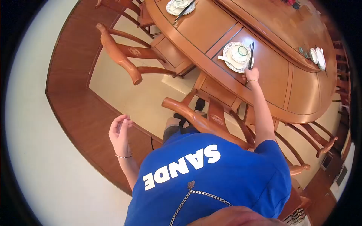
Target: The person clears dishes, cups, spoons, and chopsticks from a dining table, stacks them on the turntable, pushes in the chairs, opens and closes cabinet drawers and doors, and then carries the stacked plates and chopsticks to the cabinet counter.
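Observation:
My right hand [251, 74] reaches to the table's edge, its fingers closed on the near ends of a pair of dark chopsticks [252, 52]. These lie along the right side of a patterned plate [229, 49]. On that plate sit a white bowl with a green ring [240, 53] and a white spoon [223, 58], whose handle points left. Off to the left, away from the table, my left hand [120, 130] hangs in the air with loosely bent fingers and nothing visible in them.
The round wooden table [222, 22] has a raised centre. Another place setting [180, 5] is at the upper left, and more dishes [317, 57] stand at the right. A carved chair [200, 116] stands between me and the table; another chair [124, 56] is further left.

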`<state>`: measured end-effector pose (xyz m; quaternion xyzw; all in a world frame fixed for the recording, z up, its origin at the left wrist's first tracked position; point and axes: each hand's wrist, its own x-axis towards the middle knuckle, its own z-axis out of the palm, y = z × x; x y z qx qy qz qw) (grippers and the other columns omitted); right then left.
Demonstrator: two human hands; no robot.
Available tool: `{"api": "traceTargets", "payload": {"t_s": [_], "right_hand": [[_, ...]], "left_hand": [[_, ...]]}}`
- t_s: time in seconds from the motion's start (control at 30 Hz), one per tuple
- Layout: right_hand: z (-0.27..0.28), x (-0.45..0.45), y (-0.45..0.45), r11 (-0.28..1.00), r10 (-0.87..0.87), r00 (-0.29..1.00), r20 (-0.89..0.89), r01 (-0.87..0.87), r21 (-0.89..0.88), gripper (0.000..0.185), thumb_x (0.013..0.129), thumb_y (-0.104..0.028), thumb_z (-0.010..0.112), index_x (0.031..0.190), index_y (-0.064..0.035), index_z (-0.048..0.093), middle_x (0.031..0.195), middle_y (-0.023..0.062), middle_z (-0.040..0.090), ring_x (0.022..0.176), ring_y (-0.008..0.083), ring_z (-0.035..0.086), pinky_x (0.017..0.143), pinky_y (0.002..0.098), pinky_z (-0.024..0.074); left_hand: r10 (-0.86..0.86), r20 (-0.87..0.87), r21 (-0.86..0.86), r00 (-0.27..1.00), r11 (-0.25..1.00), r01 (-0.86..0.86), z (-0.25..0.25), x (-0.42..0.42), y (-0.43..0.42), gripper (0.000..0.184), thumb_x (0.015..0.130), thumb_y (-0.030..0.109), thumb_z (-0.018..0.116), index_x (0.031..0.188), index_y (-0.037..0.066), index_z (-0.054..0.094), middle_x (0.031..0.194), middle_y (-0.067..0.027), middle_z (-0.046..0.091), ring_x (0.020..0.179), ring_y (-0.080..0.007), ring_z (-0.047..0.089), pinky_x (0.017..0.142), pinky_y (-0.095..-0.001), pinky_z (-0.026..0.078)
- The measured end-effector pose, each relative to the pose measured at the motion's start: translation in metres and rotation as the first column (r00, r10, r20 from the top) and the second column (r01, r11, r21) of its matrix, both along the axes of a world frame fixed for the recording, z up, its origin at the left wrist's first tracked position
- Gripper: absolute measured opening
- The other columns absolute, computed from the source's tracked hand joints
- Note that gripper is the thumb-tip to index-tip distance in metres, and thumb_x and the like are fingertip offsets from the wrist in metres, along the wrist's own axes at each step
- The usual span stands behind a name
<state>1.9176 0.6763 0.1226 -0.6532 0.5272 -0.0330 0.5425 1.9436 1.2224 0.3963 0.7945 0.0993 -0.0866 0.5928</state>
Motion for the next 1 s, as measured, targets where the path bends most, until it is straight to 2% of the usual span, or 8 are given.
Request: {"api": "traceTargets", "payload": {"t_s": [0.07,0.13,0.23,0.4,0.53,0.57,0.83,1.0], "right_hand": [[-0.022,-0.005,-0.011,0.843,0.069,0.977,-0.203,-0.166,-0.511,0.027,0.076,-0.013,0.064,0.09,0.0089,0.058,0.08,0.023,0.066,0.064,0.0306,0.067,0.065,0.0407,0.0538],[-0.014,-0.014,-0.009,0.862,0.0,0.979,-0.203,-0.103,-0.497,0.033,0.077,-0.022,0.062,0.087,0.0101,0.06,0.082,0.0272,0.066,0.076,0.0377,0.066,0.078,0.0429,0.0505],[0.015,-0.019,0.0,0.833,-0.063,0.998,0.01,0.058,-0.55,0.03,0.08,-0.024,0.06,0.081,0.0051,0.064,0.071,0.0218,0.065,0.073,0.0349,0.066,0.072,0.0428,0.0504],[0.052,0.005,0.01,0.834,0.056,0.992,0.109,0.013,-0.552,0.038,0.084,-0.038,0.064,0.084,-0.0001,0.067,0.064,0.0121,0.064,0.062,0.0252,0.063,0.064,0.0374,0.0491],[0.071,0.035,0.015,0.573,0.268,0.956,-0.117,-0.256,-0.779,0.058,0.073,-0.048,0.076,0.107,-0.002,0.062,0.089,0.0172,0.064,0.085,0.0335,0.063,0.074,0.0427,0.0509],[0.086,0.044,0.018,0.6,0.276,0.94,-0.199,-0.33,-0.729,0.061,0.071,-0.047,0.078,0.109,-0.0023,0.061,0.1,0.0181,0.061,0.092,0.0351,0.061,0.077,0.0434,0.0514],[0.05,0.066,-0.01,0.525,0.338,0.919,-0.204,-0.364,-0.77,0.052,0.069,-0.042,0.078,0.099,-0.0013,0.066,0.094,0.0216,0.061,0.091,0.0361,0.06,0.081,0.0434,0.0496],[0.115,0.121,-0.055,0.533,0.3,0.95,0.089,-0.089,-0.842,0.05,0.068,-0.042,0.075,0.091,0.0016,0.067,0.092,0.0208,0.062,0.087,0.0344,0.058,0.08,0.0432,0.0483]], "left_hand": [[-0.035,0.005,-0.001,0.999,0.999,0.035,-0.004,0.018,-0.008,0.021,0.094,0.009,0.059,0.111,-0.003,0.062,0.103,-0.0106,0.066,0.088,-0.0135,0.063,0.08,-0.0255,0.051],[-0.083,0.009,0.057,0.996,0.995,0.083,-0.005,0.037,-0.016,0.021,0.094,0.009,0.059,0.111,-0.003,0.062,0.102,-0.0101,0.066,0.088,-0.0134,0.063,0.08,-0.026,0.052],[-0.177,0.014,0.016,0.984,0.984,0.177,-0.009,0.061,-0.034,0.021,0.094,0.008,0.059,0.111,-0.003,0.062,0.102,-0.0095,0.066,0.088,-0.0137,0.063,0.08,-0.0268,0.052],[-0.401,0.026,-0.054,0.916,0.914,0.402,-0.021,0.088,-0.074,0.019,0.092,0.004,0.06,0.109,-0.004,0.061,0.102,-0.0088,0.065,0.09,-0.015,0.064,0.081,-0.0271,0.052],[-0.486,-0.006,-0.109,0.874,0.869,0.483,-0.027,0.098,-0.099,0.018,0.092,0.005,0.06,0.108,-0.004,0.06,0.102,-0.0085,0.065,0.09,-0.0141,0.064,0.082,-0.0262,0.051],[-0.511,-0.014,-0.121,0.86,0.854,0.505,-0.028,0.101,-0.104,0.018,0.092,0.005,0.061,0.107,-0.005,0.06,0.101,-0.0085,0.065,0.089,-0.0139,0.064,0.082,-0.0259,0.051],[-0.426,-0.04,-0.024,0.904,0.905,0.425,-0.025,0.111,-0.086,0.018,0.092,0.003,0.06,0.107,-0.006,0.061,0.101,-0.0087,0.066,0.091,-0.0142,0.064,0.084,-0.0274,0.053],[-0.356,-0.053,0.019,0.933,0.934,0.357,-0.025,0.11,-0.065,0.017,0.092,0.003,0.06,0.107,-0.006,0.061,0.101,-0.0088,0.066,0.091,-0.014,0.065,0.082,-0.0265,0.054]]}}
